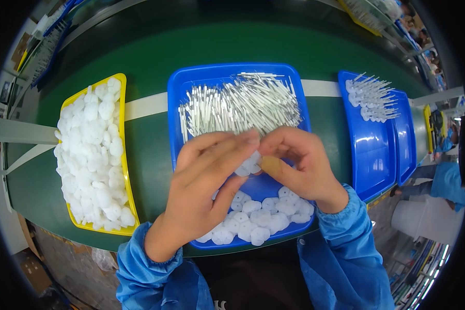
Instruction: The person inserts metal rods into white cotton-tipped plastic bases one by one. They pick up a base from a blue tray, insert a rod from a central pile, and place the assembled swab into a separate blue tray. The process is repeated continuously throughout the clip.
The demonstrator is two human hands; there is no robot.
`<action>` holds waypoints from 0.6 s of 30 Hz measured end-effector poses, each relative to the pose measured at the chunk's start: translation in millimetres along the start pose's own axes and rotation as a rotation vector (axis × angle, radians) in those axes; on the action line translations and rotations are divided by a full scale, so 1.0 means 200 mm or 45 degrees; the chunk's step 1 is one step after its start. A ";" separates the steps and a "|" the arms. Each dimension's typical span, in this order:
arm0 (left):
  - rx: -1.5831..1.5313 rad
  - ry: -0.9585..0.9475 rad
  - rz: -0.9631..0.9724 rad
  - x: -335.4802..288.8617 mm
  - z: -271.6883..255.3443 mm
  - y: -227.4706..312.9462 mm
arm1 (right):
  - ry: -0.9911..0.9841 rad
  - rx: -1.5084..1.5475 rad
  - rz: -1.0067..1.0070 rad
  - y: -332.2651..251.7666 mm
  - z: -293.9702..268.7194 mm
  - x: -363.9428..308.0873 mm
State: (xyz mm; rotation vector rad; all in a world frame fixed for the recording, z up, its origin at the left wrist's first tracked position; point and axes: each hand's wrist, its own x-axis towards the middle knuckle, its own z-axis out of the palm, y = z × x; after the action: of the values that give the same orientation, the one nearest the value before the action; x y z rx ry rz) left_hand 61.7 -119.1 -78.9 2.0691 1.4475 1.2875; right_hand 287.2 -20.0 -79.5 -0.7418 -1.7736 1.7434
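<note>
Over the middle blue tray (232,67), both my hands come together around a small translucent white plastic disc piece (249,164) with a lobed edge. My left hand (199,175) is closed on it, fingers reaching across its top. At its right edge, the bent fingers and thumb of my right hand (307,168) pinch the same piece; the fingertips partly hide it. Beyond my hands, a heap of thin white rods with metal tips (243,103) fills the tray's far half. Loose white plastic discs (261,219) lie in its near part, below my wrists.
To the left stands a yellow tray (123,111) heaped with white plastic pieces (90,155). On the right, a blue tray (372,155) holds rows of discs with rods standing in them (371,98). All rest on a green bench (191,41). A person (447,181) in blue is at far right.
</note>
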 end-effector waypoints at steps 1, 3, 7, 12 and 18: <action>0.033 0.031 -0.036 0.01 0.00 0.02 | 0.030 -0.211 -0.092 -0.02 0.00 -0.02; 0.023 -0.005 -0.148 -0.01 0.00 0.03 | 0.021 -0.581 -0.266 -0.02 -0.02 -0.08; -0.035 -0.283 -0.251 -0.07 0.04 0.02 | -0.097 -1.229 -0.501 0.04 -0.07 -0.18; 0.109 -0.400 -0.196 -0.07 0.07 0.07 | -0.104 -1.252 -0.399 -0.03 -0.08 -0.18; 0.131 -0.407 -0.187 -0.06 0.06 0.07 | -0.044 -1.268 -0.411 0.02 -0.08 -0.19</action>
State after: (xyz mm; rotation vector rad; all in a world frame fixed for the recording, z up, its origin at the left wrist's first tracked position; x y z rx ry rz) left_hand 78.6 -131.9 -82.8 2.0713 1.5090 0.7985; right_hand 326.2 -36.1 -84.0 -0.7142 -2.5955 0.5906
